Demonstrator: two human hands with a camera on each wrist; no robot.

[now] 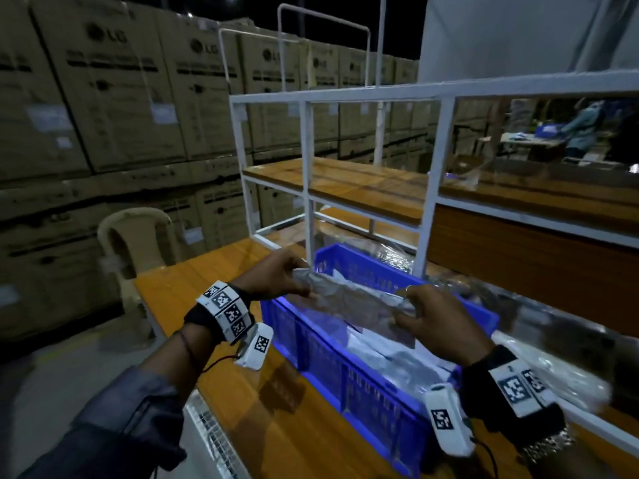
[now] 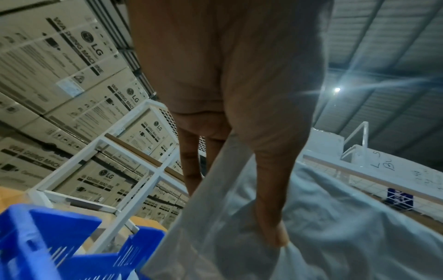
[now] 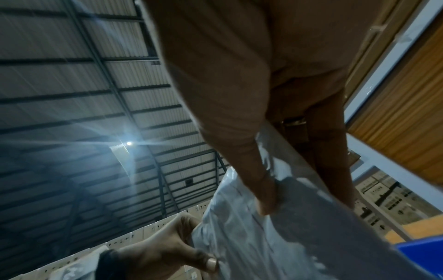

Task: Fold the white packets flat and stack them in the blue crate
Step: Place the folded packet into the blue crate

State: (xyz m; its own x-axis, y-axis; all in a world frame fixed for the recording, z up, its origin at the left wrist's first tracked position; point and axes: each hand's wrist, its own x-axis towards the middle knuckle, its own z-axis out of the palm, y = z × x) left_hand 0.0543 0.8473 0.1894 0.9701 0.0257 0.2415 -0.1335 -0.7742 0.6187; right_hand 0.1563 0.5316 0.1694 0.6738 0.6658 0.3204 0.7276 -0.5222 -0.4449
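Stacked cardboard boxes (image 1: 114, 98) wall the back and left of the scene; in front of them a white metal rack (image 1: 307, 174) stands on the wooden table (image 1: 242, 392), a plastic chair (image 1: 135, 243) just beside the table's left end; crinkled clear plastic (image 1: 553, 357) lies along the right, near the crate.

The blue crate (image 1: 363, 385) sits on the table below both hands; inside it lie white packets already put down (image 1: 390, 354), piled loosely rather than squarely — how many I cannot tell.

Above the crate one white packet (image 1: 352, 299) is held stretched between the hands; the left hand (image 1: 276, 278) pinches its left end, thumb on the near face and fingers curled behind; the right hand (image 1: 439, 323) pinches the right end the same way, as the wrist views confirm.

The step looks like flattening this packet before it goes down; to do it well, I judge, keep both pinches at the corners and the top edge taut so air and wrinkles work out; bring one end across to meet the other squarely, then press the crease — a slack grip would let the thin film bunch; lower it level onto the pile so the stack stays flat.
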